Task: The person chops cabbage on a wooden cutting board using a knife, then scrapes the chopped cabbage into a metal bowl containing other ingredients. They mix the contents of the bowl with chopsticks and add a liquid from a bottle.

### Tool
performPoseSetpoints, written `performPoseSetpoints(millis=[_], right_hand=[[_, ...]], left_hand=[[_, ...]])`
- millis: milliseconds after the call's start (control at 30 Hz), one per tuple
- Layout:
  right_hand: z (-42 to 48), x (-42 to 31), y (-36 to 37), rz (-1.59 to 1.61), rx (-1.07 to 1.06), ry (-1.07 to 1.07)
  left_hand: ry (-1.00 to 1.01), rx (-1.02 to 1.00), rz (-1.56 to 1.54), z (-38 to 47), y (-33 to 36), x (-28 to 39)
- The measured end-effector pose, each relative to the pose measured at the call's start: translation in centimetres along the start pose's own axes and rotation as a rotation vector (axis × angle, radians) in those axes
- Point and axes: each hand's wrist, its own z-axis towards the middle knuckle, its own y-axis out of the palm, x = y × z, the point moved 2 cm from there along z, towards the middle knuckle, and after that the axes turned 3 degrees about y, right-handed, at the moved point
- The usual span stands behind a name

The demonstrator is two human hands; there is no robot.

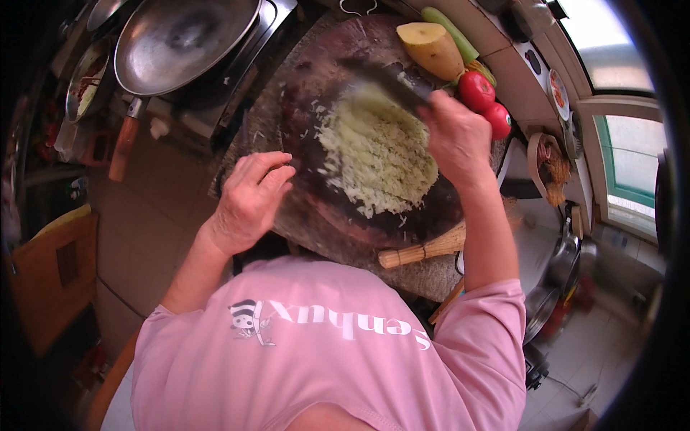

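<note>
My right hand point(458, 137) grips the handle of a kitchen knife point(385, 81), whose dark blade is blurred above the far side of a pile of finely chopped pale green vegetable point(383, 156). The pile spreads over the middle of a round, dark wooden chopping block point(307, 186), with loose shreds around its edge. To the left of the block, my left hand point(250, 199) is held with nothing in it, its fingers bent and pointing towards the block. It does not touch the pile.
A cut potato point(431, 48), a green vegetable piece point(453, 32) and two tomatoes point(477, 91) lie at the block's far right edge. A straw brush point(423, 250) lies along its near side. At the upper left, a wok point(183, 43) sits over the stove point(259, 37), its wooden handle point(125, 143) jutting out.
</note>
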Motion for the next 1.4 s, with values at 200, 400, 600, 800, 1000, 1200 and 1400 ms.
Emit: performPoseSetpoints(millis=[200, 400, 600, 800, 1000, 1200, 1400], right_hand=[[-0.4, -1.2, -1.4, 0.049, 0.057, 0.024], [-1.6, -2.6, -2.2, -0.002, -0.016, 0.054], [-2.8, -3.8, -2.0, 0.013, -0.053, 0.127], [-5.1, -9.5, -4.2, 0.341, -0.085, 0.417], [-5.2, -13.9, -1.2, 0.100, -0.114, 0.537], [-4.4, -17.6, 0.2, 0.025, -0.146, 0.623], [-4.9, -16.8, -0.2, -0.030, -0.101, 0.696]], left_hand=[[-0.002, -0.004, -0.005, -0.3, 0.1, 0.4], [0.004, -0.008, -0.004, -0.4, -0.5, 0.9], [0.063, -0.021, -0.042, -0.1, -1.2, 0.0], [0.184, -0.085, -0.168, 1.8, -2.0, -3.8], [0.285, -0.170, -0.313, 3.9, -3.5, -7.6], [0.326, -0.233, -0.347, 4.7, -4.2, -9.7], [0.332, -0.240, -0.368, 5.0, -4.1, -9.8]])
